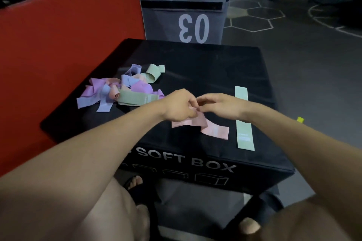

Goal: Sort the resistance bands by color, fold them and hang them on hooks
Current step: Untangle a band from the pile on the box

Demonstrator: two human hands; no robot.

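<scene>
A pink resistance band [207, 126] lies bent on the black soft box [205, 68], near its front edge. My left hand [179, 105] and my right hand [221, 105] meet above it and both pinch its upper end. A light green band [243, 119] lies flat and straight to the right of my hands. On the box's left side sits a tangled pile of bands [125, 88] in purple, lilac-blue, pink and green.
A red padded block [64, 41] stands against the box's left side. Behind is a grey box marked 03 [184, 15] with orange items and a white object on top. Dark floor lies to the right. My knees and sandalled feet show below.
</scene>
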